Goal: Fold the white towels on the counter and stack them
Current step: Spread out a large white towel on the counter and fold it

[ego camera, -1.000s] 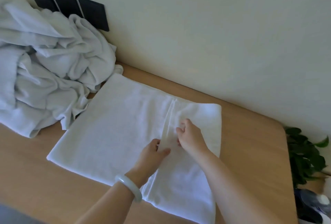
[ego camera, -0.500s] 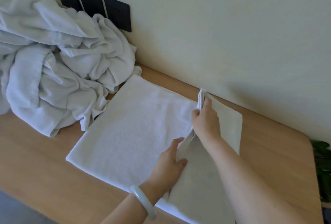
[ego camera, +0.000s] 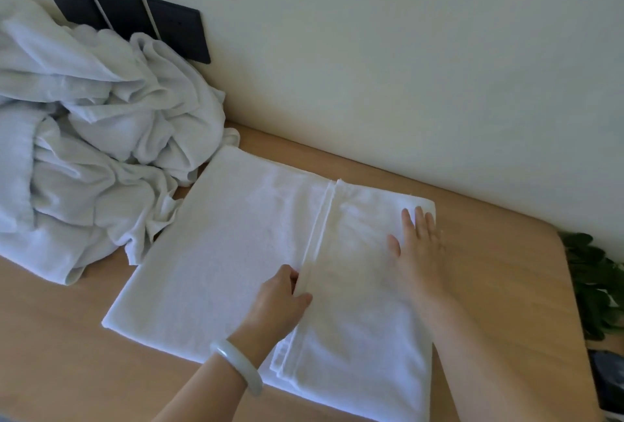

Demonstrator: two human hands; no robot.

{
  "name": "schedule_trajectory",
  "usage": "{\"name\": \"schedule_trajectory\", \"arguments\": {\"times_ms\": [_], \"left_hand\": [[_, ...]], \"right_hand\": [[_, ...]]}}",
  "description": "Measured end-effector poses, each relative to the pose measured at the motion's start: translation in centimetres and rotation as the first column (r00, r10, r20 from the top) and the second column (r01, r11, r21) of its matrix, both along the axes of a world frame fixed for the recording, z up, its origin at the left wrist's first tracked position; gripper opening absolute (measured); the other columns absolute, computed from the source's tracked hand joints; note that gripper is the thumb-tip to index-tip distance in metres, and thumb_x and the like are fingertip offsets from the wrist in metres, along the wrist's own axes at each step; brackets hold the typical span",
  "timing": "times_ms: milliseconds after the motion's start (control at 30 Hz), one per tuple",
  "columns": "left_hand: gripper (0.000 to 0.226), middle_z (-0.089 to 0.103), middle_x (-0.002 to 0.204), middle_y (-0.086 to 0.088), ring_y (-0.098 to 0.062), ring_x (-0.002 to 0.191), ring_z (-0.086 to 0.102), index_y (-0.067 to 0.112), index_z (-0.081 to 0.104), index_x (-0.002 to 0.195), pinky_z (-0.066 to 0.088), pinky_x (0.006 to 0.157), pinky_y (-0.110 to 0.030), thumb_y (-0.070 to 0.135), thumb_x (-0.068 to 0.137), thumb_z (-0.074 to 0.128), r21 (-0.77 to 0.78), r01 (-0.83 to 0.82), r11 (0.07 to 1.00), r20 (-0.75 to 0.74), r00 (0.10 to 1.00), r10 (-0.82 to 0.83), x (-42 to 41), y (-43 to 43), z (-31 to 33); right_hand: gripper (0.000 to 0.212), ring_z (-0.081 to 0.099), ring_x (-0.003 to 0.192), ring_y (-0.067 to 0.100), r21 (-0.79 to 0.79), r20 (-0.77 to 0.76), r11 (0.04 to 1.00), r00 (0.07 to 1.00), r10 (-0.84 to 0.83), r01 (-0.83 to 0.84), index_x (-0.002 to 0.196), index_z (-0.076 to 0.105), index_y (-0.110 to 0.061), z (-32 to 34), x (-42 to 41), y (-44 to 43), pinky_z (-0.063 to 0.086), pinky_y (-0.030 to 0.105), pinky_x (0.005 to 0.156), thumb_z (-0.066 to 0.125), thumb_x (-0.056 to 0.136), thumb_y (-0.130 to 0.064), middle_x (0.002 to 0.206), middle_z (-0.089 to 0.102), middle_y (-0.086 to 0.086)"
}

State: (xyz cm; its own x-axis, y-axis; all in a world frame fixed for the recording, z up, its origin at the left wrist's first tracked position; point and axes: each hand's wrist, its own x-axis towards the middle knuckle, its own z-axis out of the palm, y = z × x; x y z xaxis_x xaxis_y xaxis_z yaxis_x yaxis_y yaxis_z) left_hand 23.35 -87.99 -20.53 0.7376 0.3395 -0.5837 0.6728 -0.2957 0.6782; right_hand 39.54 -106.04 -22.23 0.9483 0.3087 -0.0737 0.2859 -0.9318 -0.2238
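Note:
A white towel [ego camera: 229, 253] lies flat on the wooden counter [ego camera: 506, 269], with its right part folded over onto itself. The folded flap's edge runs down the towel's middle. My left hand [ego camera: 280, 300], a pale bangle on its wrist, pinches that edge between thumb and curled fingers. Flat on the folded flap near its far right corner rests my right hand [ego camera: 418, 246], fingers straight. A heap of crumpled white towels [ego camera: 91, 138] sits at the left, touching the flat towel's far left corner.
The wall runs along the counter's far edge, with three dark panels [ego camera: 135, 13] behind the heap. A green plant [ego camera: 597, 283] stands off the counter's right end. A dark object [ego camera: 607, 384] lies at the lower right edge.
My right hand let go of the flap's raised edge and moved right, laying flat on the fold. The flap now lies down on the towel. My left hand stays at the edge.

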Motion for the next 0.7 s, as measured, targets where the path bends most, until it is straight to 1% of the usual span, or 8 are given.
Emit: {"name": "schedule_trajectory", "arguments": {"times_ms": [100,233,333,400,467,533,633,700], "left_hand": [[0.033,0.058,0.097,0.001,-0.015,0.082,0.057,0.011,0.049,0.110,0.042,0.061,-0.024,0.039,0.095,0.058,0.078,0.058,0.995,-0.049,0.997,-0.054,3.3,0.5,1.1],[0.052,0.053,0.111,-0.007,-0.025,0.095,0.057,0.014,0.037,0.133,0.047,0.077,-0.034,0.030,0.092,0.064,-0.033,-0.055,0.998,0.068,0.996,0.057,10.3,1.0,1.7],[0.062,0.056,0.109,-0.011,-0.021,0.082,0.059,0.023,0.035,0.139,0.050,0.069,-0.031,0.013,0.087,0.069,-0.110,-0.061,0.992,0.206,0.975,0.083,14.9,1.4,1.4],[0.056,0.055,0.109,-0.008,-0.014,0.076,0.054,0.026,0.044,0.132,0.046,0.060,-0.024,0.003,0.085,0.065,-0.048,0.003,0.999,0.270,0.963,0.010,16.6,1.6,0.9],[0.047,0.057,0.117,-0.010,-0.014,0.081,0.054,0.026,0.055,0.121,0.044,0.059,-0.019,-0.003,0.084,0.059,0.056,0.078,0.995,0.278,0.956,-0.091,17.2,2.1,-0.1],[0.045,0.057,0.127,-0.005,-0.017,0.099,0.056,0.025,0.061,0.121,0.046,0.071,-0.018,-0.004,0.087,0.055,0.089,0.093,0.992,0.307,0.945,-0.116,17.0,2.5,-1.3],[0.052,0.049,0.141,0.001,-0.017,0.128,0.047,0.026,0.055,0.137,0.038,0.105,-0.025,-0.001,0.091,0.054,0.085,0.065,0.994,0.382,0.919,-0.093,16.7,2.5,-2.6],[0.060,0.043,0.147,0.003,-0.016,0.134,0.042,0.031,0.044,0.145,0.033,0.109,-0.025,0.002,0.094,0.052,0.066,0.021,0.998,0.386,0.921,-0.045,16.7,2.3,-2.7]], "right_hand": [[0.084,0.007,0.152,0.029,-0.055,0.030,0.998,0.999,0.039,-0.037,0.154,0.025,-0.010,-1.4,0.8,-2.0,0.005,0.049,0.121,0.004,0.087,-0.057,0.164,0.014,0.009],[0.070,0.001,0.152,0.024,-0.074,0.004,0.996,0.999,0.043,-0.043,0.156,0.015,-0.008,-1.8,3.0,-1.8,0.000,0.045,0.123,0.016,0.099,-0.050,0.165,0.007,0.008],[0.065,0.001,0.152,0.026,-0.081,0.018,0.994,0.997,0.072,-0.071,0.156,0.015,-0.009,-2.2,3.7,-1.0,-0.002,0.045,0.123,0.022,0.100,-0.041,0.165,0.007,0.010],[0.069,0.004,0.152,0.027,-0.074,0.054,0.993,0.994,0.092,-0.088,0.156,0.018,-0.010,-2.1,3.8,-0.3,-0.003,0.046,0.122,0.020,0.094,-0.042,0.164,0.008,0.012],[0.070,0.002,0.152,0.026,-0.087,0.052,0.994,0.997,0.064,-0.059,0.156,0.016,-0.011,-2.5,4.1,0.0,-0.004,0.046,0.121,0.016,0.094,-0.044,0.165,0.007,0.011],[0.067,-0.003,0.152,0.022,-0.131,-0.006,0.991,0.999,-0.035,0.034,0.157,0.008,-0.013,-3.3,4.3,-0.4,0.001,0.047,0.122,0.010,0.099,-0.048,0.165,0.004,0.007],[0.068,-0.009,0.152,0.019,-0.168,-0.065,0.981,0.992,-0.110,0.098,0.157,-0.002,-0.016,-4.0,4.1,-0.8,0.006,0.048,0.121,0.015,0.102,-0.052,0.166,-0.003,0.002],[0.069,-0.012,0.151,0.019,-0.150,-0.107,0.985,0.989,-0.104,0.087,0.157,-0.005,-0.017,-3.6,4.2,-0.6,0.003,0.052,0.121,0.016,0.102,-0.054,0.166,-0.007,0.002]]}}
